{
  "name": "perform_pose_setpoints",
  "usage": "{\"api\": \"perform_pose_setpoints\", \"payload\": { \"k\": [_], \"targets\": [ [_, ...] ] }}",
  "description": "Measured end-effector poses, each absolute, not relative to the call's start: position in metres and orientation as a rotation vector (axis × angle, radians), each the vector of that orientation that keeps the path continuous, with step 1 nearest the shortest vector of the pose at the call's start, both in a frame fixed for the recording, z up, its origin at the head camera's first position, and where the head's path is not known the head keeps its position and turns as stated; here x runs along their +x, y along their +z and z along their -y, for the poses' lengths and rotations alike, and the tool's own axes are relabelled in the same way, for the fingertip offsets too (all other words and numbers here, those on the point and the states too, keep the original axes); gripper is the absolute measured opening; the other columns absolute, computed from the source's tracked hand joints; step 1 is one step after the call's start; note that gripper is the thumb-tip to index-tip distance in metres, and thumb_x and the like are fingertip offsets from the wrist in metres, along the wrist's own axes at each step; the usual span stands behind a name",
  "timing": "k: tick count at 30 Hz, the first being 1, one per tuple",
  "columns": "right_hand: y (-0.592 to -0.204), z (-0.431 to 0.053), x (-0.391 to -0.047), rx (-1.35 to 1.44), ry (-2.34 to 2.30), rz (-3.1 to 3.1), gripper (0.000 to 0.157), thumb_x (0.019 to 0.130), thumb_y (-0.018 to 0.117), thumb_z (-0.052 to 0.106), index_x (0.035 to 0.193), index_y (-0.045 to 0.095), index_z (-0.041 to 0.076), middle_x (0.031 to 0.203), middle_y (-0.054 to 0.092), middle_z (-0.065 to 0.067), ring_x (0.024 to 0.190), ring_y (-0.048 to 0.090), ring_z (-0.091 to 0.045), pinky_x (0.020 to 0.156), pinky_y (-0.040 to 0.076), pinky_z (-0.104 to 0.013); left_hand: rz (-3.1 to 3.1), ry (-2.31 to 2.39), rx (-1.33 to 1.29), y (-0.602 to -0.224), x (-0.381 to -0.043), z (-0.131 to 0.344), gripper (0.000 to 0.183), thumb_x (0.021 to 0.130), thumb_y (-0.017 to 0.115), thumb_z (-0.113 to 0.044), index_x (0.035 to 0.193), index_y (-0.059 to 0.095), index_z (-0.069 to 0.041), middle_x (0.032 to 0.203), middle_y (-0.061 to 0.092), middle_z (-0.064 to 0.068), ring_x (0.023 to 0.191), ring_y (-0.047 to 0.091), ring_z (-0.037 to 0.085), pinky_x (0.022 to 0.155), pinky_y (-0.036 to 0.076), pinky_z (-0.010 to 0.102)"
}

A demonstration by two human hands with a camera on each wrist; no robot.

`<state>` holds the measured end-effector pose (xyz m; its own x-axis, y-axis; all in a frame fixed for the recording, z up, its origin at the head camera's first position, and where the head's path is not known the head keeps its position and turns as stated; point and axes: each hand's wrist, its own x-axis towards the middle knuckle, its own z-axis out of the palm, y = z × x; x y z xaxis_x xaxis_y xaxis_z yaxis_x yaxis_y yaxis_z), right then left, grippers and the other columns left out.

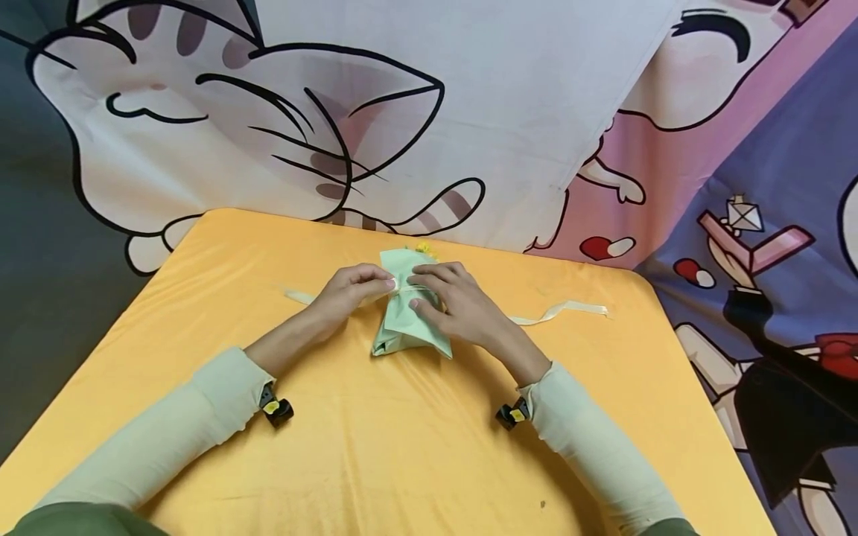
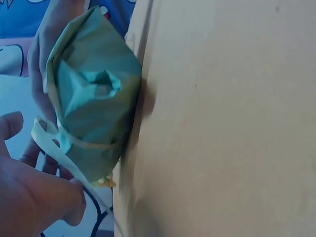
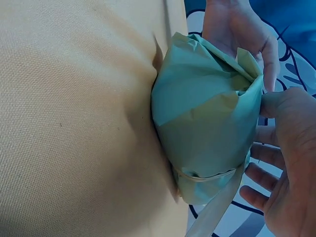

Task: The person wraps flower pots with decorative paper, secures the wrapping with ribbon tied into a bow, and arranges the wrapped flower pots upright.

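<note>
A small bouquet wrapped in pale green paper (image 1: 412, 327) lies on the table, its yellow flowers (image 1: 424, 249) peeking out at the far end. A narrow cream ribbon (image 1: 566, 307) circles the paper, with its ends trailing to both sides. My left hand (image 1: 348, 294) pinches the ribbon at the left of the wrap. From the right, my right hand (image 1: 462, 301) rests on the wrap, fingers spread and slightly bent beside the ribbon band. In the right wrist view, that hand's thumb and fingers (image 3: 264, 155) stand apart along the paper's upper side.
A yellow cloth (image 1: 348, 447) covers the table. Behind it hangs a white cartoon-cat backdrop (image 1: 509, 112), with a blue and pink printed sheet (image 1: 731, 186) on the right. Wrist cameras (image 1: 275, 408) are worn below both sleeves.
</note>
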<state>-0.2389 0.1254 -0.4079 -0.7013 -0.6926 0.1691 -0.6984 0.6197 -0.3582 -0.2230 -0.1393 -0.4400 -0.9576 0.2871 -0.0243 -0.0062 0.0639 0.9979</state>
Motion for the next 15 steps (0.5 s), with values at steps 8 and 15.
{"api": "perform_pose_setpoints", "payload": {
  "k": [8, 15],
  "targets": [
    [-0.409, -0.124, -0.238, 1.144, 0.692, 2.865, 0.062, 0.113, 0.054, 0.047, 0.164, 0.055, 0.014, 0.171, 0.055, -0.010, 0.158, 0.046, -0.036, 0.133, 0.037, -0.063, -2.196, 1.984, 0.290, -0.442, -0.221, 0.128, 0.038, 0.110, 0.072, -0.021, 0.142, 0.074, -0.001, 0.119, 0.066, 0.000, 0.113, 0.055, 0.018, 0.100, 0.051, 0.030],
    [-0.409, -0.124, -0.239, 1.136, 0.687, 2.861, 0.064, 0.112, 0.055, 0.048, 0.164, 0.054, 0.012, 0.171, 0.055, -0.011, 0.157, 0.046, -0.038, 0.132, 0.038, -0.063, -2.277, 2.006, 0.299, -0.449, -0.223, 0.120, 0.035, 0.110, 0.074, -0.012, 0.144, 0.073, -0.001, 0.124, 0.070, 0.009, 0.108, 0.054, 0.017, 0.083, 0.052, 0.023]
  ]
}}
